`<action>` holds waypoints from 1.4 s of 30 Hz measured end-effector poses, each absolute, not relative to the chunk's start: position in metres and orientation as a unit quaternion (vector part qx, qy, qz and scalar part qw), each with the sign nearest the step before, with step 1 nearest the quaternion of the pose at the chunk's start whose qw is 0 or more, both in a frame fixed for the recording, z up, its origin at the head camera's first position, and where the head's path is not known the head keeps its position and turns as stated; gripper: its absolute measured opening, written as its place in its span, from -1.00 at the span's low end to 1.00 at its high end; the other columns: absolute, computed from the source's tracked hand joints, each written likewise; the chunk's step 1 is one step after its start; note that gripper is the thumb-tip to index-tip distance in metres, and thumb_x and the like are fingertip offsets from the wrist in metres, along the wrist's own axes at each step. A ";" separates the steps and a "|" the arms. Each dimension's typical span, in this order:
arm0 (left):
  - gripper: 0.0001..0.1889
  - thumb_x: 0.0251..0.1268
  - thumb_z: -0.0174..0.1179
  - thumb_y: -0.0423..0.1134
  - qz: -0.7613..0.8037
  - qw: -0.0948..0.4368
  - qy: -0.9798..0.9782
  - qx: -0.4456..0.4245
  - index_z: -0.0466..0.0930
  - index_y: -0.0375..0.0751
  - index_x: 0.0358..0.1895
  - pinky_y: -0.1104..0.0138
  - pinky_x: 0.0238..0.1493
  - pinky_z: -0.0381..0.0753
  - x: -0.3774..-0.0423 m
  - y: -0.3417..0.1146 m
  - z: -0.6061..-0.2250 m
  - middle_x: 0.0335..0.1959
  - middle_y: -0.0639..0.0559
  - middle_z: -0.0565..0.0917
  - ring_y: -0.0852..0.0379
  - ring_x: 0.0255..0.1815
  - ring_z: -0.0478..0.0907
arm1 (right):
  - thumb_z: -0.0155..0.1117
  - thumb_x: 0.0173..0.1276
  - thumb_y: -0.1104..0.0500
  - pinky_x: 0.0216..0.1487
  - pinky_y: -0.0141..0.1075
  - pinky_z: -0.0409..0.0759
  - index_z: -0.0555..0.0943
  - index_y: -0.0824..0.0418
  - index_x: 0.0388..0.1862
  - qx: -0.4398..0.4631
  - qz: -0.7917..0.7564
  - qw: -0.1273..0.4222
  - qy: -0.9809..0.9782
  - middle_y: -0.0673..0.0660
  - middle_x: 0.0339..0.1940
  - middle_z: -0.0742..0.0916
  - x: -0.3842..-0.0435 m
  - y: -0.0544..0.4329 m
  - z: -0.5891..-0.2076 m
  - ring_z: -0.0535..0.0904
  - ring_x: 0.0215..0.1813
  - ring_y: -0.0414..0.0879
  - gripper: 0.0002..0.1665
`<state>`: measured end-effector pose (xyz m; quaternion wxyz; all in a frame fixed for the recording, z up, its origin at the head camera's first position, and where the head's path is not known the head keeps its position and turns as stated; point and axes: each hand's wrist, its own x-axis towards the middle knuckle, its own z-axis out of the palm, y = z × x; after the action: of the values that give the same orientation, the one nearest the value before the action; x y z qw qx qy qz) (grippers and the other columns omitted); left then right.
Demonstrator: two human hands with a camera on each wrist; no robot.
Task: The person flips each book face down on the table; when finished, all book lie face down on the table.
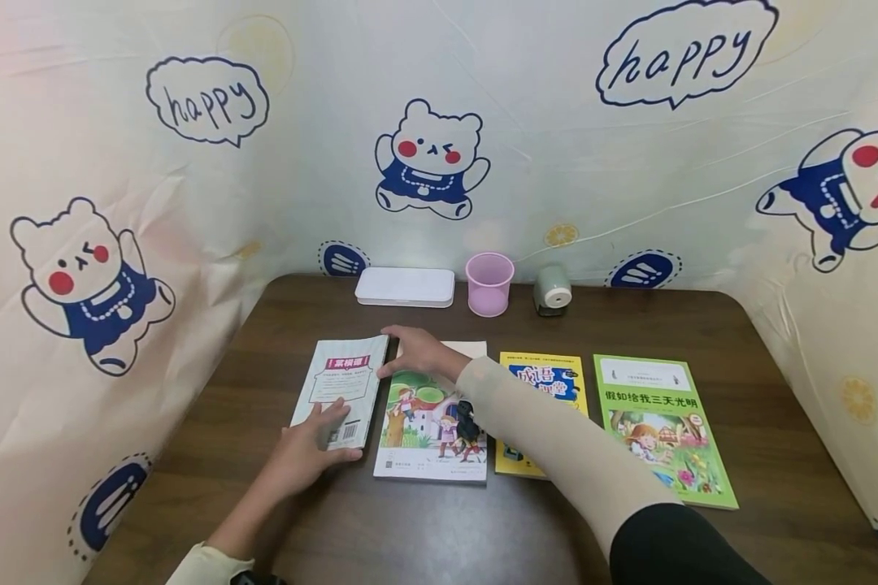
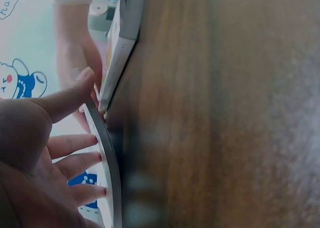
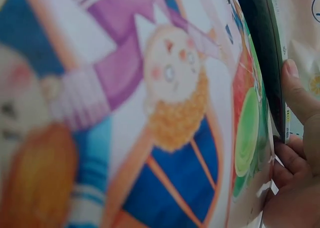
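Note:
At the left of the row lies a pale blue book [image 1: 344, 370] with a red label and a barcode. My left hand [image 1: 303, 447] rests on its lower part, fingers spread and thumb along its lower right edge. My right hand [image 1: 423, 354] reaches across from the right. It pinches the top right edge of that book; in the right wrist view the thumb [image 3: 291, 77] is on one side of the edge and the fingers on the other. Beneath the right forearm is an illustrated book [image 1: 410, 426] with children on its cover, partly hidden by the hand and wrist.
Farther right lie a yellow book [image 1: 515, 463], partly covered by the sleeve, and a green book [image 1: 647, 398]. Along the back of the brown table [image 1: 410, 536] stand a white flat case [image 1: 406, 288], a pink cup [image 1: 488, 286] and a green pencil sharpener [image 1: 553, 288].

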<state>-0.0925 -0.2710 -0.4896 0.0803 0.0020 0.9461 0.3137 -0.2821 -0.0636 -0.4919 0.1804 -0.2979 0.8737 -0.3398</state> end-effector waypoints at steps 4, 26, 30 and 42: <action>-0.12 0.08 0.56 0.08 0.299 0.077 0.951 0.004 0.46 -0.14 0.48 -0.61 0.32 -0.29 -0.092 -0.269 -0.490 0.57 -0.15 0.33 -0.45 0.63 -0.04 | 0.62 0.19 -0.12 0.54 -0.12 0.34 0.29 0.12 0.62 -0.303 -0.328 0.173 0.878 0.13 0.58 0.44 -0.281 -0.064 -0.491 0.33 0.58 0.03 0.11; -0.26 0.12 0.55 -0.08 0.249 0.064 0.966 0.014 0.56 -0.16 0.40 -0.66 0.27 -0.23 -0.094 -0.275 -0.490 0.55 -0.12 0.37 -0.42 0.63 0.01 | 0.61 0.17 -0.19 0.46 -0.05 0.37 0.38 0.12 0.56 -0.316 -0.257 0.141 0.902 0.15 0.46 0.47 -0.278 -0.068 -0.485 0.42 0.43 0.01 0.05; -0.25 0.10 0.56 -0.06 0.249 0.066 0.966 0.013 0.56 -0.16 0.40 -0.66 0.26 -0.23 -0.094 -0.275 -0.490 0.55 -0.12 0.37 -0.42 0.63 0.01 | 0.61 0.17 -0.20 0.45 -0.07 0.39 0.39 0.11 0.55 -0.311 -0.259 0.150 0.902 0.14 0.46 0.45 -0.277 -0.069 -0.485 0.42 0.42 0.01 0.04; -0.26 0.10 0.56 -0.06 0.244 0.070 0.967 0.011 0.57 -0.15 0.39 -0.65 0.27 -0.22 -0.094 -0.274 -0.486 0.55 -0.10 0.38 -0.40 0.62 0.03 | 0.57 0.18 -0.27 0.41 -0.16 0.41 0.35 0.05 0.60 -0.303 -0.234 0.157 0.910 0.07 0.46 0.43 -0.278 -0.071 -0.488 0.40 0.42 -0.02 0.08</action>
<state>-0.0940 -0.2744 -0.4865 0.0703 0.0106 0.9672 0.2439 -0.2783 -0.0709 -0.4882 0.1571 -0.3029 0.9103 -0.2344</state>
